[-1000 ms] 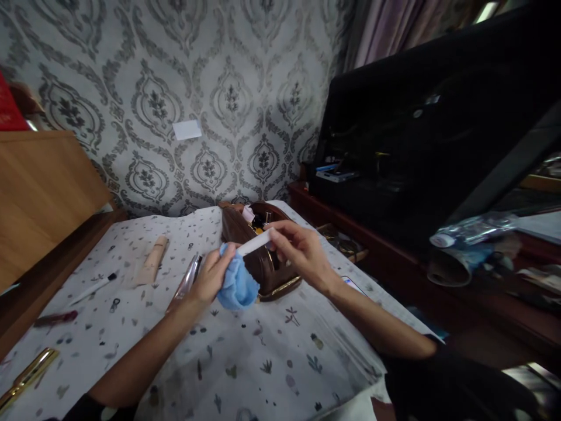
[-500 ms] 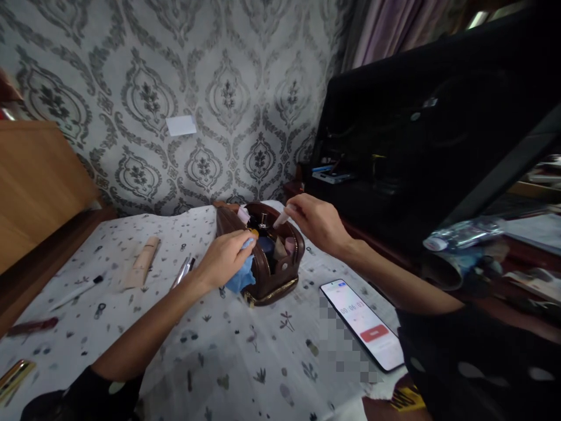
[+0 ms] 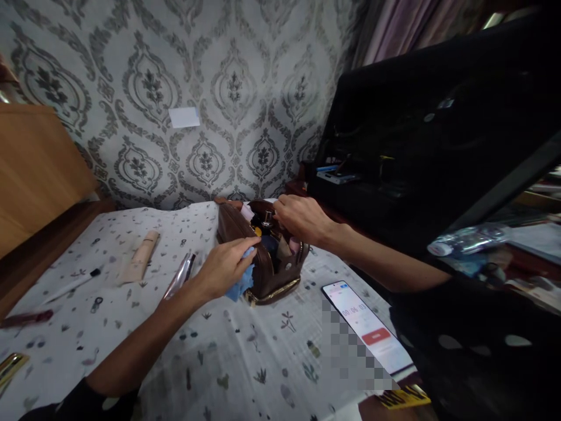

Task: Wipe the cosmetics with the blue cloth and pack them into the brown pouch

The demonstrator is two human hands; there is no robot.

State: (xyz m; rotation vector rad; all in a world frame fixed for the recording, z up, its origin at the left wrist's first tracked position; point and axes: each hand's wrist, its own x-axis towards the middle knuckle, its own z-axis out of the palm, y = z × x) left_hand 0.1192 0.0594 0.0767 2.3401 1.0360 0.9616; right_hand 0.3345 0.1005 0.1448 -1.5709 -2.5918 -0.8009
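Note:
A brown cosmetic bag with a gold zip stands unzipped on the patterned cloth. Inside it are a bottle with a silver pump, a yellow-capped item and other small items. At the bag's near left side, my left hand is closed on a crumpled blue cloth, its fingertips by the bag's edge. Over the bag's far right opening, my right hand has its fingers curled together; what is in them is hidden from view.
Left of the bag lie a beige tube, a silver tube, a brush and a dark red tube. A phone showing a timer lies at the right. Beyond are a television and a plastic bottle.
My right hand has moved left and lower into the bag's opening. The pale slim tube it held is now out of sight. My left hand stays on the blue cloth.

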